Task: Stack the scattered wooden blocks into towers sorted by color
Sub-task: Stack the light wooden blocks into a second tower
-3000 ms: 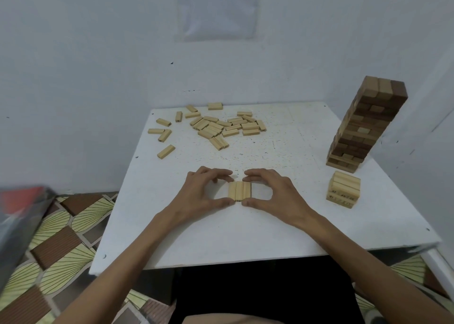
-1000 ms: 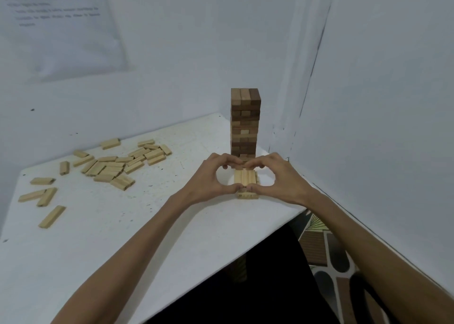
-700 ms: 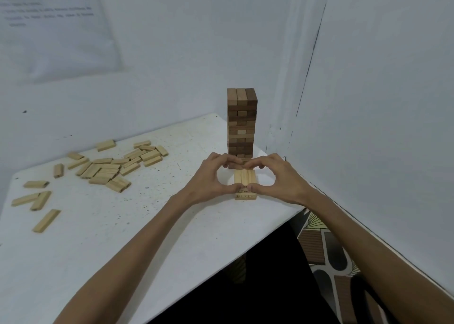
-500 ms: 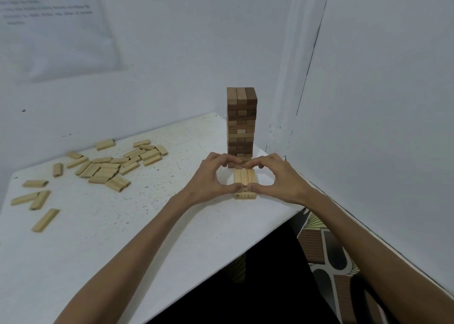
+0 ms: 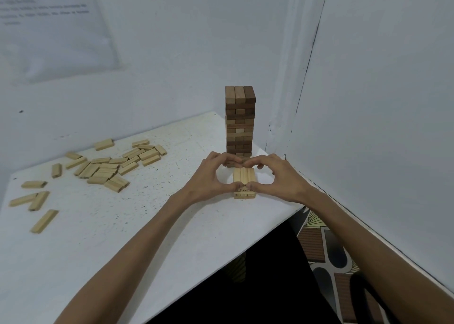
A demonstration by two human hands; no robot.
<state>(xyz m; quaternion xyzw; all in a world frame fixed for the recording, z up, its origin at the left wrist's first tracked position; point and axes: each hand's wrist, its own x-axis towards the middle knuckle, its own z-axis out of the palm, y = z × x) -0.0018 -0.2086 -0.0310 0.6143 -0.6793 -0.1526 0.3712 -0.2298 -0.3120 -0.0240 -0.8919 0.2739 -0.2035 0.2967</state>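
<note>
Two-handed hold on a row [image 5: 243, 175] of three light blocks, laid side by side atop a low light stack [image 5: 244, 195]. Left hand [image 5: 208, 179] curled round the row from the left, right hand [image 5: 278, 179] from the right. Fingers [image 5: 222, 157] of both arched over to the row's far end, tips nearly meeting there; thumbs pressed to the near end, touching each other. Clamped on the row at both ends, palms clear of it. Printed marks on the stack's near face, too small to read. Stack near the right front corner of the bench [image 5: 98, 245]. Just behind it, upright, a taller tower [image 5: 240, 122] of brown blocks in darker and lighter tones, three across on top; touching the stack or not, cannot tell past the fingers. Well to the left, many loose blocks [image 5: 105, 168], all light, lying flat: a dense cluster toward the back, a few stragglers nearer the left edge. White bench top speckled with dark flecks. Pale wall [image 5: 184, 41] behind and to the right, a printed sheet [image 5: 49, 28] on it at the left, text blurred. Patterned floor [image 5: 326, 250] below the bench's right edge.
</note>
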